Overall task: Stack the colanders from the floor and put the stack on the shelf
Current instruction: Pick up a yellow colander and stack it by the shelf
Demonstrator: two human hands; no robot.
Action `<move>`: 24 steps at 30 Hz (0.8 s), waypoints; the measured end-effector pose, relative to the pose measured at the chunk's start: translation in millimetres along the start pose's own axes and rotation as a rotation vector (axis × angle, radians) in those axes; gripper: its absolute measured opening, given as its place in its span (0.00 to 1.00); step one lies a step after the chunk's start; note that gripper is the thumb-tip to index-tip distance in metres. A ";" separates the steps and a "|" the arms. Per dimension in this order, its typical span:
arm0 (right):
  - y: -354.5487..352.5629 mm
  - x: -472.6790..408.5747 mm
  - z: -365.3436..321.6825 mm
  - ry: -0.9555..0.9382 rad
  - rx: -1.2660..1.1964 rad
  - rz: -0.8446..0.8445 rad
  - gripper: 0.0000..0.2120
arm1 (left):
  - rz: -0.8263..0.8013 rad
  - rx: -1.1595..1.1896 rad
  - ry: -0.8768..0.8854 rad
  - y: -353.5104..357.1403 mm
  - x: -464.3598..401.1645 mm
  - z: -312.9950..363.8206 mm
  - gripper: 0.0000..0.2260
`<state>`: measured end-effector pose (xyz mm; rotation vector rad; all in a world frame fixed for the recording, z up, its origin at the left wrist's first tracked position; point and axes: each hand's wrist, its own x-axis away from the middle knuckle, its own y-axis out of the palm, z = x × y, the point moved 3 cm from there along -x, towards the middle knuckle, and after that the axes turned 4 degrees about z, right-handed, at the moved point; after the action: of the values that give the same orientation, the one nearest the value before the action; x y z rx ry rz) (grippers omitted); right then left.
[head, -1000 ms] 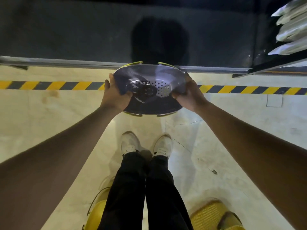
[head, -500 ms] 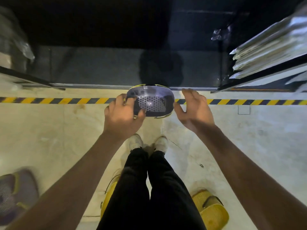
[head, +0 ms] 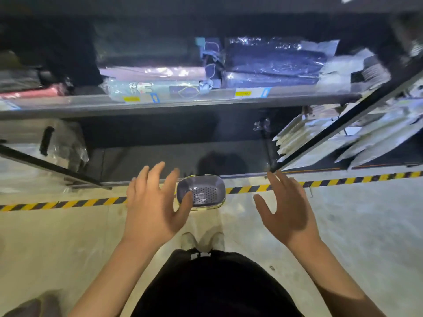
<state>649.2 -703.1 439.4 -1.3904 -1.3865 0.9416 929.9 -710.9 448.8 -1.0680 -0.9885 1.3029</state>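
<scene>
A purple-grey colander stack (head: 202,192) with yellow-green rims and a perforated bottom sits low down, where the bottom shelf's front lip (head: 242,175) meets the striped floor tape. I cannot tell whether it rests on the lip or on the floor. My left hand (head: 155,207) hovers above it with fingers spread, and its thumb overlaps the stack's left side in the picture. My right hand (head: 288,209) is held open to the right, apart from the stack. Neither hand holds anything.
The bottom shelf (head: 160,161) behind the stack is dark and bare. The upper shelf (head: 183,99) holds wrapped packages. A side rack (head: 343,138) of flat packs juts in at right. A grey colander (head: 34,304) lies blurred on the floor at bottom left. My legs and shoes (head: 201,241) stand below.
Both hands have let go of the colander stack and lifted away with fingers spread. The view has risen and tilted up, so the upper shelves now show.
</scene>
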 end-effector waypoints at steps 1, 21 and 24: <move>-9.8 3.6 3.7 0.009 0.000 0.032 0.37 | 0.000 -0.015 0.017 -7.8 -4.5 6.0 0.26; -37.3 207.3 42.8 0.992 -0.048 0.283 0.35 | -0.340 0.073 1.023 -2.8 -28.2 215.0 0.33; -26.1 266.7 38.4 1.186 -0.070 0.294 0.37 | -0.351 0.097 1.211 8.4 4.3 250.7 0.31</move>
<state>623.6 -436.3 477.7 -1.7675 -0.3178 0.1015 684.8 -695.9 500.1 -1.2530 -0.1520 0.2498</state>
